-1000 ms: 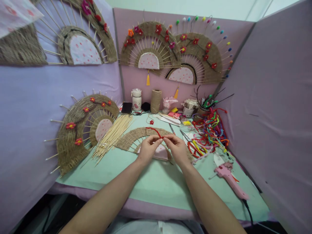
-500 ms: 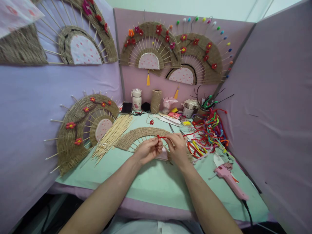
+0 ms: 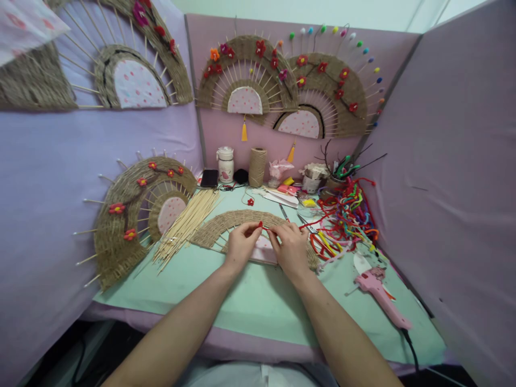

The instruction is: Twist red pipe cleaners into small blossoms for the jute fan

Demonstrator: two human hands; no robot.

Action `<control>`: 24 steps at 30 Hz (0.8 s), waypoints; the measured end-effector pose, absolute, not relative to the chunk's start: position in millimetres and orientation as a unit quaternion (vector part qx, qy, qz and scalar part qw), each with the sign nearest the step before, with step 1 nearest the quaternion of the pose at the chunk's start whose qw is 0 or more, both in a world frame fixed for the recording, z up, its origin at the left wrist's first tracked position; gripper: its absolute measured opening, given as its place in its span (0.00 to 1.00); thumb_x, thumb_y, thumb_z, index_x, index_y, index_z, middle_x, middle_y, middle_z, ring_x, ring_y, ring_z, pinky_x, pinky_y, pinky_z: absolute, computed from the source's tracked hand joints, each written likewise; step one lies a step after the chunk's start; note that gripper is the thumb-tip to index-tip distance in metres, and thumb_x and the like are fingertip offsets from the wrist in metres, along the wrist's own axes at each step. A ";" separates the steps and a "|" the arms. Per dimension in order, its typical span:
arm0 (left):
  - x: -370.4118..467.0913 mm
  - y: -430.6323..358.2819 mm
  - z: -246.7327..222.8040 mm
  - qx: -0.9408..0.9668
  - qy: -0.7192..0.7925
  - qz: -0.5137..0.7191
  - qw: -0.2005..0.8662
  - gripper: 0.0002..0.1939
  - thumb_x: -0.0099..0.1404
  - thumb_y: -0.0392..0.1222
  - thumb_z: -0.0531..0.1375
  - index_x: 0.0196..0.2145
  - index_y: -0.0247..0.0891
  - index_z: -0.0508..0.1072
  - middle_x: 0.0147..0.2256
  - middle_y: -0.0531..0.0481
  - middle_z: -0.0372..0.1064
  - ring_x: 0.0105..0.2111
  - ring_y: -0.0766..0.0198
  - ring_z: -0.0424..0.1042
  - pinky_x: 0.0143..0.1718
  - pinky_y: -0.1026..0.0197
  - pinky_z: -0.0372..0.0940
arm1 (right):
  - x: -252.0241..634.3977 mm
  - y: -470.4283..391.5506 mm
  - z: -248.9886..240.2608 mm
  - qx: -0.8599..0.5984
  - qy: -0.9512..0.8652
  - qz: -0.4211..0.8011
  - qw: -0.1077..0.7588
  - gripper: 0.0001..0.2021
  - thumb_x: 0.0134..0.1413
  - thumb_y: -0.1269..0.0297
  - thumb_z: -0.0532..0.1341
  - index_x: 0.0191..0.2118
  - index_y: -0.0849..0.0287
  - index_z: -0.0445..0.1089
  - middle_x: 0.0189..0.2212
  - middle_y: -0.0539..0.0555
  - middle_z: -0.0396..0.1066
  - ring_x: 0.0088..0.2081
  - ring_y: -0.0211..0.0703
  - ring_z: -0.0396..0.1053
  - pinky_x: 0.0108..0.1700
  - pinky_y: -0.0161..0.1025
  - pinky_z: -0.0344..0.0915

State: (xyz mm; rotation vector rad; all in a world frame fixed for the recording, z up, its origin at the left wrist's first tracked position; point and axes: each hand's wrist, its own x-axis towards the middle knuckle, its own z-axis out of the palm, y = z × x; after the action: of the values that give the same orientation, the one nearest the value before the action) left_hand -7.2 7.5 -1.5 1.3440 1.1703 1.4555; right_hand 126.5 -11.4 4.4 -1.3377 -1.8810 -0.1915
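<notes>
A strand of red yarn [image 3: 312, 223] runs from the coloured heap on the right to my right hand [image 3: 291, 250]. My left hand [image 3: 242, 246] pinches the strand's small looped end [image 3: 260, 224] between thumb and fingers. My right hand is closed on the strand a little to the right, with its fingers bent down. Under both hands lies a half-round woven twine fan [image 3: 220, 224] with thin sticks and a pink-white centre piece [image 3: 264, 251], partly covered by the hands. Beyond it rests a small red flower [image 3: 250, 202] with a thin tail.
Bamboo sticks [image 3: 187, 226] lie left, beside a finished fan [image 3: 116, 236]. Scissors [image 3: 320, 247], a yarn heap [image 3: 350, 215] and a pink glue gun [image 3: 382, 303] are on the right. A twine spool [image 3: 258, 167] and a white jar [image 3: 226, 164] stand behind.
My two hands have come closer together, and the right one has turned palm down. The stretch of red yarn between them is shorter.
</notes>
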 end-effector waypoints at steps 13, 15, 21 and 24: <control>-18.1 26.3 -3.7 0.163 0.330 0.595 0.715 0.03 0.57 0.29 0.59 0.27 0.31 0.72 0.27 0.48 0.69 0.26 0.74 0.68 0.26 0.73 0.64 | 143.3 -19.9 18.1 -0.434 -0.537 -0.184 0.700 0.15 0.56 0.62 0.53 0.49 0.55 0.55 0.46 0.62 0.52 0.51 0.52 0.56 0.49 0.52 0.58; -19.0 26.2 -2.7 0.121 0.310 0.557 0.761 0.05 0.59 0.28 0.56 0.27 0.30 0.71 0.27 0.48 0.68 0.24 0.75 0.66 0.24 0.75 0.63 | 145.6 -14.4 19.0 -0.434 -0.515 -0.120 0.729 0.14 0.57 0.62 0.50 0.49 0.56 0.56 0.46 0.61 0.53 0.50 0.50 0.57 0.47 0.50 0.59; -18.2 17.6 -0.1 0.173 0.242 0.409 0.863 0.05 0.61 0.29 0.55 0.29 0.30 0.70 0.25 0.49 0.62 0.21 0.76 0.61 0.20 0.75 0.58 | 140.6 -1.3 11.9 -0.462 -0.682 0.151 0.547 0.09 0.56 0.62 0.53 0.38 0.57 0.68 0.38 0.55 0.68 0.41 0.44 0.65 0.41 0.42 0.62; -17.3 14.1 -0.2 0.210 0.232 0.376 0.872 0.05 0.60 0.31 0.55 0.29 0.29 0.70 0.24 0.50 0.60 0.20 0.76 0.59 0.17 0.75 0.55 | 135.8 -0.4 5.6 -0.458 -0.696 0.236 0.501 0.10 0.54 0.61 0.55 0.38 0.58 0.70 0.37 0.55 0.71 0.39 0.43 0.67 0.38 0.39 0.63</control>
State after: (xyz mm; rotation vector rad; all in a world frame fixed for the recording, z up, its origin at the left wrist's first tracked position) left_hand -17.3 14.1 -0.2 0.4396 0.4851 0.7852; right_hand 135.8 -0.4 5.6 -1.1062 -1.6828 0.5703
